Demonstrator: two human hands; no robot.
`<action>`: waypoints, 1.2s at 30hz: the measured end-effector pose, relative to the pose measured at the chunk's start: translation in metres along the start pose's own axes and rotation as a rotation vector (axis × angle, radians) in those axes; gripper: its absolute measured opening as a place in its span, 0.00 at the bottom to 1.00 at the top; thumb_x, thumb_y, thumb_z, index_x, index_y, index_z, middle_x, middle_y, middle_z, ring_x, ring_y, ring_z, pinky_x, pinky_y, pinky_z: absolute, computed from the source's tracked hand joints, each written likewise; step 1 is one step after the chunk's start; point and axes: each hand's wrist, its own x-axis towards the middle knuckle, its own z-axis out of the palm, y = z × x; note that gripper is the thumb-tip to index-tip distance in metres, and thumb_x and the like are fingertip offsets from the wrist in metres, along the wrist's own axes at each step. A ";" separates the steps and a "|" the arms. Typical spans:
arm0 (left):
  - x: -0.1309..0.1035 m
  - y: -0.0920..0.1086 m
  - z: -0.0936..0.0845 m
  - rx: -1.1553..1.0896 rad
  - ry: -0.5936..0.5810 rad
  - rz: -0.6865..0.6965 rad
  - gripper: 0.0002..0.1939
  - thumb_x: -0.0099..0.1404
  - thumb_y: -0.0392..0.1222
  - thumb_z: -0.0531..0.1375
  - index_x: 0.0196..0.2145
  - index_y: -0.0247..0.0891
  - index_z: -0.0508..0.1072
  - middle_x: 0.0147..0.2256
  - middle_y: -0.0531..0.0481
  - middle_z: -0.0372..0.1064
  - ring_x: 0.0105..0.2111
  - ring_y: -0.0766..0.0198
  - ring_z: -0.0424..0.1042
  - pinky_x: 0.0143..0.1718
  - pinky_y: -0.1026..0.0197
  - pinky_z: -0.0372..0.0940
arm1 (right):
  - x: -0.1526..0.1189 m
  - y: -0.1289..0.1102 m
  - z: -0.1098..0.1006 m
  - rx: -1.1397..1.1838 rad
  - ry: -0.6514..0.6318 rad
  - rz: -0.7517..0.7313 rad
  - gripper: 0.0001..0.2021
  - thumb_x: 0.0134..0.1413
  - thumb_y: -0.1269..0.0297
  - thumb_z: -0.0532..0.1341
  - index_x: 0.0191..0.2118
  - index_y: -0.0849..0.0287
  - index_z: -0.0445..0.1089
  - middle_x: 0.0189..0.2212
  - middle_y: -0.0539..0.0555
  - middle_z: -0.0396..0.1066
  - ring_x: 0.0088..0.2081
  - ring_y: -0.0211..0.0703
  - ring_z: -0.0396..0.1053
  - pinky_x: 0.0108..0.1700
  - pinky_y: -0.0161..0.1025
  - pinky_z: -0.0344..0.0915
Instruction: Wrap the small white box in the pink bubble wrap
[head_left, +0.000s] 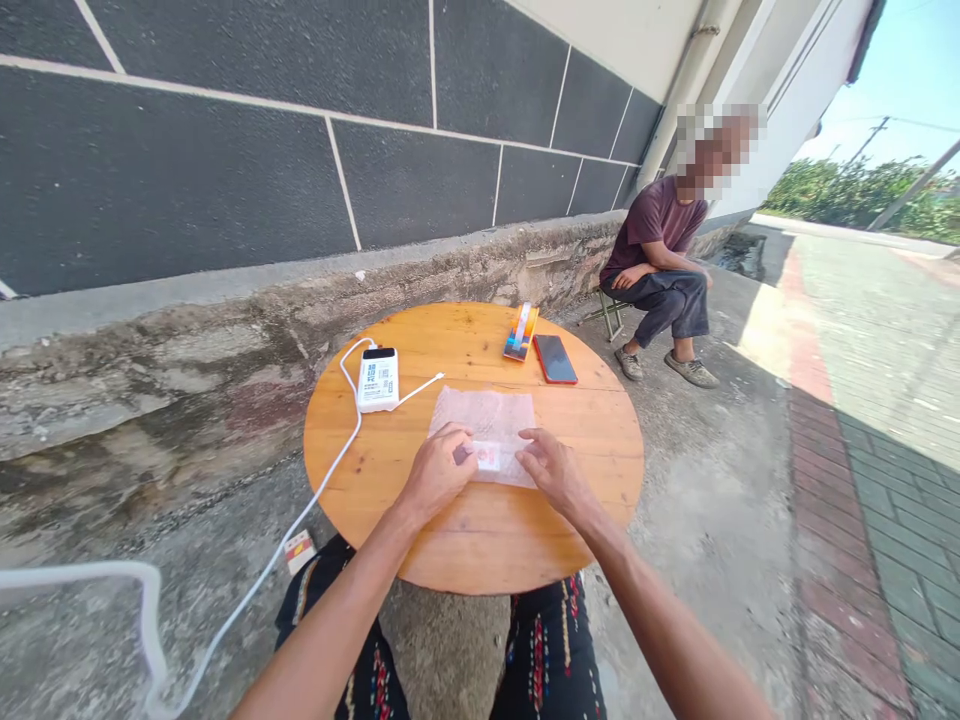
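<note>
A sheet of pinkish translucent bubble wrap (487,408) lies spread on the round wooden table (480,560). On its near half rests a small pale packet with a reddish print (489,457). My left hand (442,468) is at the packet's left side, its fingers curved and apart, touching the wrap. At the right side my right hand (551,470) has its thumb and fingers apart over the wrap's edge. Neither hand visibly grips anything.
A white power bank (379,380) with a white cable (322,490) is at the table's left. Behind the wrap are an orange tape dispenser (520,333) and a red-edged phone (556,359). A person (664,240) sits on a stool beyond the table, beside the wall.
</note>
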 end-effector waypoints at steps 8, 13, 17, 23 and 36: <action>-0.001 0.000 0.000 -0.084 -0.055 -0.046 0.05 0.56 0.33 0.56 0.24 0.38 0.69 0.35 0.52 0.72 0.33 0.65 0.70 0.37 0.63 0.63 | -0.006 0.004 0.002 0.066 0.001 0.032 0.15 0.55 0.58 0.57 0.47 0.56 0.67 0.31 0.52 0.73 0.31 0.43 0.70 0.34 0.39 0.66; -0.007 0.003 -0.001 -0.073 -0.037 -0.023 0.06 0.57 0.32 0.55 0.26 0.38 0.69 0.37 0.50 0.72 0.38 0.63 0.71 0.41 0.61 0.63 | 0.000 -0.014 -0.018 0.152 0.099 -0.061 0.14 0.58 0.57 0.55 0.43 0.58 0.71 0.41 0.57 0.74 0.42 0.46 0.70 0.45 0.44 0.65; -0.025 0.009 -0.008 -0.063 -0.031 0.026 0.06 0.58 0.33 0.56 0.26 0.39 0.70 0.47 0.47 0.68 0.48 0.60 0.67 0.48 0.59 0.62 | 0.020 -0.029 -0.034 0.142 -0.007 -0.147 0.11 0.58 0.61 0.54 0.38 0.58 0.72 0.37 0.55 0.75 0.39 0.44 0.71 0.42 0.41 0.65; -0.062 0.006 -0.011 -0.029 -0.056 0.077 0.07 0.58 0.30 0.56 0.28 0.40 0.70 0.50 0.47 0.64 0.51 0.59 0.66 0.52 0.58 0.60 | 0.028 -0.045 -0.018 -0.159 -0.321 -0.352 0.20 0.51 0.61 0.62 0.50 0.59 0.68 0.48 0.59 0.70 0.48 0.50 0.67 0.49 0.46 0.61; -0.068 0.005 -0.012 -0.048 -0.057 0.023 0.06 0.58 0.31 0.56 0.28 0.40 0.70 0.49 0.48 0.66 0.51 0.60 0.67 0.52 0.59 0.61 | 0.019 -0.045 0.007 -0.448 -0.256 -0.350 0.22 0.48 0.70 0.60 0.52 0.61 0.65 0.46 0.61 0.71 0.47 0.51 0.68 0.50 0.46 0.57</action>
